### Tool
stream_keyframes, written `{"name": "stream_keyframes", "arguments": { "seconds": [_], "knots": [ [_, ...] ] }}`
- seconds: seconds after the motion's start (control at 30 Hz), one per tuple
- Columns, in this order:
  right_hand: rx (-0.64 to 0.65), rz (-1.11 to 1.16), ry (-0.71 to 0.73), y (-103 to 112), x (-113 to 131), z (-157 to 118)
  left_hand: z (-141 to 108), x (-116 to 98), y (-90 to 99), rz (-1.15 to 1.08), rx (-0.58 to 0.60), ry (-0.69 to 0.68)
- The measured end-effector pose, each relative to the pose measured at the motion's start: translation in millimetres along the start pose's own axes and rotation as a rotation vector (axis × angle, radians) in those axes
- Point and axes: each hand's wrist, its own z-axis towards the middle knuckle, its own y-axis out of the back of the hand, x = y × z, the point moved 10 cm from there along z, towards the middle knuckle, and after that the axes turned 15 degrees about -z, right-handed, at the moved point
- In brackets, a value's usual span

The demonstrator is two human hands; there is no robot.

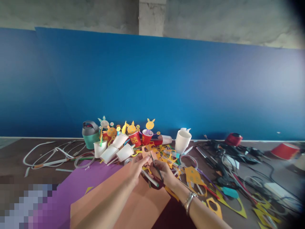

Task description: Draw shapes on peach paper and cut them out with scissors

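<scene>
While bent over a crowded brown work surface (14, 159), both hands close together near the middle of the view. Right hand (164, 173) curled around a pair of scissors (155, 163), fingers closed over the handles and hiding them, thin dark blades angled up and away, a silver bracelet (190, 202) at the wrist. Just beside it, the left hand (135, 168), fingers spread, fingertips (145, 158) reaching toward a peach paper cut-out (148, 154) lying up against the blades; firm pinch or mere touch, impossible to tell. Just below the hands, a white straw with a green tip (150, 178). Under the forearms, overlapping sheets of peach card (143, 205), purple card (78, 190) and dark maroon card (172, 216). Farther ahead, against a blue board (152, 79), white paper cups (109, 154) tipped on their sides, upright red cups (147, 136) topped with yellow rabbit-eared paper shapes (150, 124), a green-and-grey flask (90, 134) and a large white cup (182, 141). Off to the right, tangled black cables (226, 156), yellow card offcuts (231, 203) and a red cup on its side (285, 150); off to the left, loops of white paper strips (52, 157).
</scene>
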Motion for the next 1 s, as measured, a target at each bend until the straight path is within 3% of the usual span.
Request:
{"name": "stream_keyframes", "arguments": {
  "seconds": [0.67,1.0],
  "knots": [
    [0.002,-0.082,0.029,2,1,1,2,-1,10.0,-0.032,-0.075,-0.027],
    [0.02,-0.03,0.046,-2,3,1,-1,1,2.2,-0.024,-0.024,-0.033]
  ]
}}
